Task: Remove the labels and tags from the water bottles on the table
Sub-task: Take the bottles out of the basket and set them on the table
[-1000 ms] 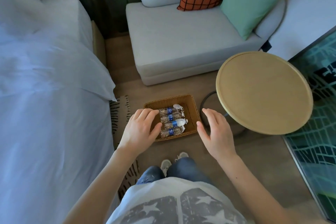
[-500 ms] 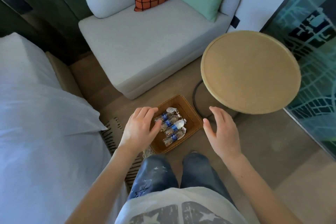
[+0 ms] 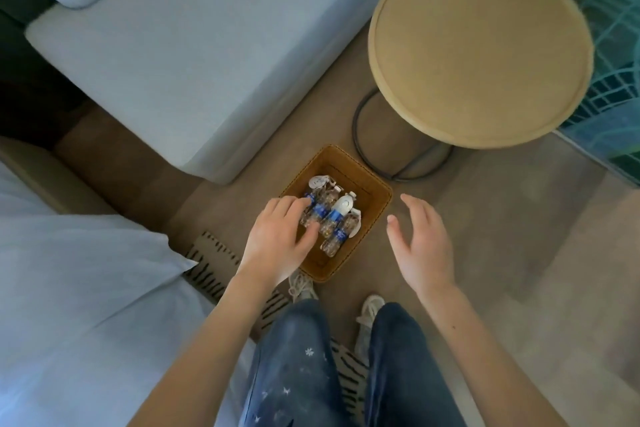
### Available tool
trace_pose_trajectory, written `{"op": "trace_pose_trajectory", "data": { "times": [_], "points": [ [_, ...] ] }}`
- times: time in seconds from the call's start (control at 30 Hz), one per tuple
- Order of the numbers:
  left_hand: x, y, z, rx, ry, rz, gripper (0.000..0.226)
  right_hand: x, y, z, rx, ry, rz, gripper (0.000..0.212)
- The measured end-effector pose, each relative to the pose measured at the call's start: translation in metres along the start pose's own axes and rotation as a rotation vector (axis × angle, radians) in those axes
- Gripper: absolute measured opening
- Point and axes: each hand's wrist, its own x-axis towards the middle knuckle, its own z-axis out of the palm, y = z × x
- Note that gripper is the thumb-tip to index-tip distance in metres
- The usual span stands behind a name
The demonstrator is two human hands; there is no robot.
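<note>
Left hand (image 3: 277,239), fingers curled over the water bottles (image 3: 329,218), hides their near-left ends; whether it grips one cannot be told. Right hand (image 3: 420,243) hovers open and empty beside the woven basket (image 3: 375,191). Bottles lie side by side inside on the floor, long axes diagonal, white tags (image 3: 318,180) at their far ends.

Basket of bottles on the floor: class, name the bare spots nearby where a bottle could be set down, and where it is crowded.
The round table top is bare. So is the sofa seat and the floor right of the basket. Inside the basket, bottles crowd together under the left hand; only its near corner is bare.
</note>
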Motion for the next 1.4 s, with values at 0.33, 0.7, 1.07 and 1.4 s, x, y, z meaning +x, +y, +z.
{"op": "trace_pose_trajectory", "data": {
  "times": [0.33, 0.7, 1.07, 1.4],
  "points": [
    [0.078, -0.115, 0.212, -0.022, -0.092, -0.141, 0.047, 0.052, 0.133, 0.210, -0.017, -0.097, 0.066, 0.050],
    [0.188, -0.216, 0.417, 0.050, -0.243, 0.086, 0.048, 0.120, 0.235, 0.415, 0.185, -0.100, 0.148, 0.053],
    [0.226, -0.266, 0.534, -0.160, 0.043, -0.047, 0.049, 0.199, 0.291, 0.511, 0.165, -0.058, 0.064, 0.057],
    [0.211, -0.279, 0.550, -0.139, 0.046, -0.194, 0.056, 0.219, 0.289, 0.509, 0.317, -0.133, 0.244, 0.069]
  ]
}}
